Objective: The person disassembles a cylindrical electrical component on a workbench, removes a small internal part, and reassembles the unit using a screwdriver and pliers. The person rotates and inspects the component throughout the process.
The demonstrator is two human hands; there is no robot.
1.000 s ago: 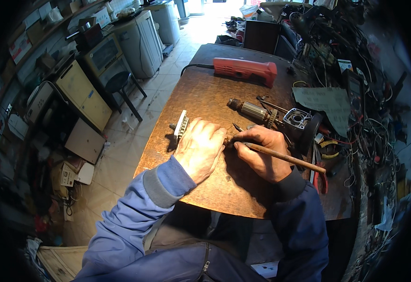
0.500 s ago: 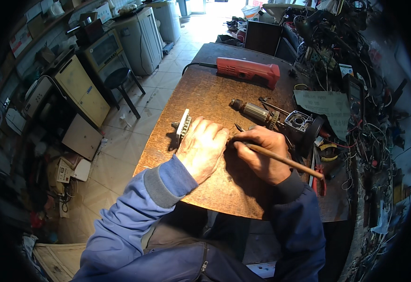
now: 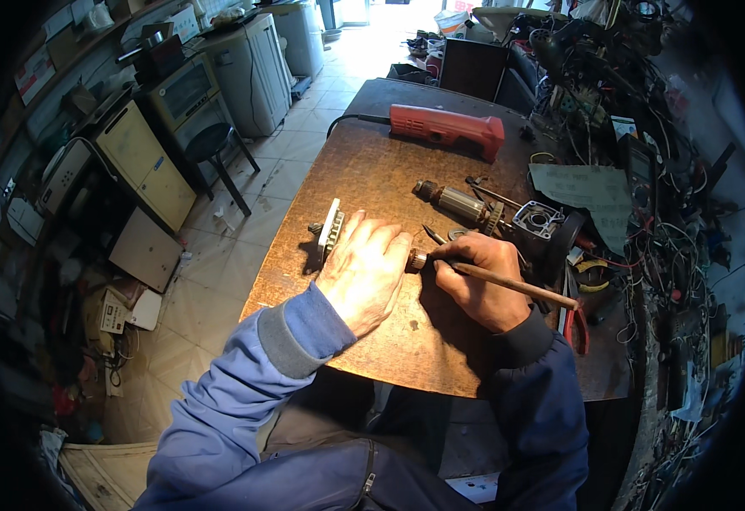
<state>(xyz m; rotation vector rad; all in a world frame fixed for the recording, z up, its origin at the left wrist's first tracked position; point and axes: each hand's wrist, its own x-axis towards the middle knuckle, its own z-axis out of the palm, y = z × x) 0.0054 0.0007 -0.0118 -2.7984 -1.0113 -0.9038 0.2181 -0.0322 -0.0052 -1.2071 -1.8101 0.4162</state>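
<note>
Left hand [image 3: 362,271] lies flat, covering a metal part [image 3: 330,230]; right hand [image 3: 475,281] grips a wooden-handled tool [image 3: 509,281].

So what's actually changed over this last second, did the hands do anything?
Very little. The right hand has drawn back slightly along the wooden-handled tool, so the tool's metal collar, hidden a second ago, now shows beside the left hand. The left hand still presses flat on the metal part at the table's edge. The red tool body and motor armature lie unmoved.
</note>
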